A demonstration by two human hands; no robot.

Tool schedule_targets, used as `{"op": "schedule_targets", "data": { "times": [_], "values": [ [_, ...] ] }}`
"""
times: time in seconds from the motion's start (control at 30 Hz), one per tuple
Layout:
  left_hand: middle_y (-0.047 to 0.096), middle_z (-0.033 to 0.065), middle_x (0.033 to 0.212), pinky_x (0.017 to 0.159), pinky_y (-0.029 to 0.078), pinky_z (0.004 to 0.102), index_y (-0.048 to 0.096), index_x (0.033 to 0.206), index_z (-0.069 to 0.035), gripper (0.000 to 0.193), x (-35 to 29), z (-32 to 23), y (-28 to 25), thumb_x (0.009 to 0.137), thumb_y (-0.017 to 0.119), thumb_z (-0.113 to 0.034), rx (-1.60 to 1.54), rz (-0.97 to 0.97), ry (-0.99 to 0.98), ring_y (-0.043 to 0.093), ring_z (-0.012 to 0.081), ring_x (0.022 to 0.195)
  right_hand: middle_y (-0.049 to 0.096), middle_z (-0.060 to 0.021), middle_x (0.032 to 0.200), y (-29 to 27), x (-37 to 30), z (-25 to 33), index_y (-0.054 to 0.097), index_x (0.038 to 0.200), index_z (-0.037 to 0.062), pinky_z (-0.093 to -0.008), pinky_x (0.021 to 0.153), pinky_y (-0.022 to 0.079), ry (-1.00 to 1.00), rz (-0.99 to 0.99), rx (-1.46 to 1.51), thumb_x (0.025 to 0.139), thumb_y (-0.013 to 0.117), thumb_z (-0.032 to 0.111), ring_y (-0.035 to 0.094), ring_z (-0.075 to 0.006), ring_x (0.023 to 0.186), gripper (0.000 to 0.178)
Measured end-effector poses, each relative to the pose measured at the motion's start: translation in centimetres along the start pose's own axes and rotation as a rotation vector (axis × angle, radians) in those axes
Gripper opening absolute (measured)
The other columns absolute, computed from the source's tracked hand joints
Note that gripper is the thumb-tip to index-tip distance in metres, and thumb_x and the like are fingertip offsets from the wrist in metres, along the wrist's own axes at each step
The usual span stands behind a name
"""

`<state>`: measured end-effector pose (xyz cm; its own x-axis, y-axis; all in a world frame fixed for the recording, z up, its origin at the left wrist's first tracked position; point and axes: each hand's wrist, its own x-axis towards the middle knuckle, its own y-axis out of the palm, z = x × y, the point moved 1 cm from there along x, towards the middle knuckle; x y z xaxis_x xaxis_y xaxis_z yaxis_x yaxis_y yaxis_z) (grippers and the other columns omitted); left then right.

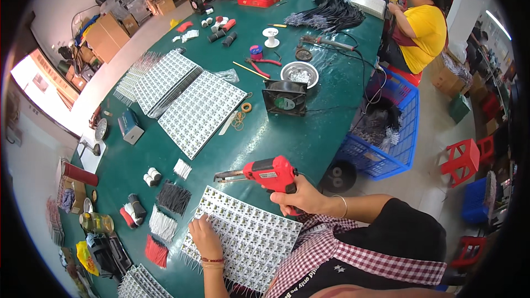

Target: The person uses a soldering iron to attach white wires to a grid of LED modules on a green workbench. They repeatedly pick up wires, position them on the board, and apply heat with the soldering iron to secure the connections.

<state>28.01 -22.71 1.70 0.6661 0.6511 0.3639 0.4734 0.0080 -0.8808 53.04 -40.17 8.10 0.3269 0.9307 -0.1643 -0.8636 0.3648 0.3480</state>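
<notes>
My right hand (301,194) is wrapped round the handle of a red and black soldering gun (269,174), its tip pointing left above the green table. Below the tip, a white panel of small circuit boards (248,237) lies near the table's front edge. My left hand (205,238) rests over the panel's left part with its fingers bent together; what they pinch, if anything, is too small to make out. Thin wires stick out along the panel's left edge. Beside it lie bundles of black wires (174,197), white wires (163,223) and red wires (157,251).
More white board panels (201,113) are stacked further back. A black fan (285,98), a metal bowl (300,75) and red-handled pliers (259,68) lie beyond the gun. A blue crate (386,149) stands at the table's right side. A person in yellow (422,27) sits at the far right.
</notes>
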Motion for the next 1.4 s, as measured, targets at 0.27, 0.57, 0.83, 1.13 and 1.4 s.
{"op": "schedule_targets", "data": {
  "times": [0.27, 0.57, 0.83, 1.13, 1.4],
  "values": [
    [0.057, 0.0124, 0.086, 0.072, 0.045, 0.0386, 0.064, 0.094, 0.000, 0.018, 0.7, -3.5, -3.6, 0.079, 0.062, 0.010, -0.256, -0.083, -0.174, 0.055, 0.0288, 0.079, 0.061, -0.0006, 0.066, -0.5, -0.7, 1.3, 0.058, 0.094, 0.0021, -0.0263, 0.058, 0.049, -0.016, 0.005, -0.116, 0.090, 0.072, 0.023, 0.058, -0.0083, 0.058, 0.025],
    [0.058, 0.0077, 0.078, 0.064, 0.046, 0.0291, 0.061, 0.086, 0.000, 0.009, 0.5, -13.2, -4.7, 0.082, 0.067, 0.004, -0.697, 0.045, -0.222, 0.056, 0.0174, 0.067, 0.066, -0.0040, 0.088, 3.4, -1.0, 1.4, 0.055, 0.112, 0.0045, -0.0287, 0.075, 0.050, -0.179, 0.136, -0.412, 0.086, 0.076, 0.021, 0.060, -0.0105, 0.079, 0.037],
    [0.059, 0.0066, 0.077, 0.062, 0.044, 0.0299, 0.060, 0.083, -0.001, 0.008, -0.6, -13.5, -3.9, 0.081, 0.066, 0.004, -0.709, 0.067, -0.268, 0.054, 0.0172, 0.068, 0.068, -0.0172, 0.099, 3.5, -1.8, 1.2, 0.052, 0.126, 0.0043, -0.0372, 0.080, 0.052, -0.233, 0.151, -0.536, 0.086, 0.071, 0.017, 0.068, -0.0306, 0.089, 0.046],
    [0.060, 0.0066, 0.077, 0.063, 0.045, 0.0287, 0.061, 0.083, -0.001, 0.009, -1.3, -13.3, -3.8, 0.081, 0.068, 0.003, -0.743, 0.091, -0.284, 0.055, 0.0164, 0.069, 0.068, -0.0125, 0.092, 3.4, -2.2, 1.0, 0.054, 0.126, 0.0048, -0.0325, 0.073, 0.051, -0.207, 0.159, -0.517, 0.086, 0.069, 0.013, 0.065, -0.0200, 0.080, 0.043],
    [0.059, 0.0026, 0.077, 0.068, 0.045, 0.0249, 0.061, 0.082, 0.000, 0.007, -3.2, -13.2, -2.8, 0.084, 0.066, 0.003, -0.999, 0.103, -0.461, 0.054, 0.0099, 0.071, 0.064, -0.0010, 0.081, 3.3, -2.5, 0.4, 0.059, 0.109, 0.0048, -0.0285, 0.068, 0.048, -0.131, 0.157, -0.336, 0.087, 0.072, 0.016, 0.057, -0.0084, 0.072, 0.029]
  ]
}}
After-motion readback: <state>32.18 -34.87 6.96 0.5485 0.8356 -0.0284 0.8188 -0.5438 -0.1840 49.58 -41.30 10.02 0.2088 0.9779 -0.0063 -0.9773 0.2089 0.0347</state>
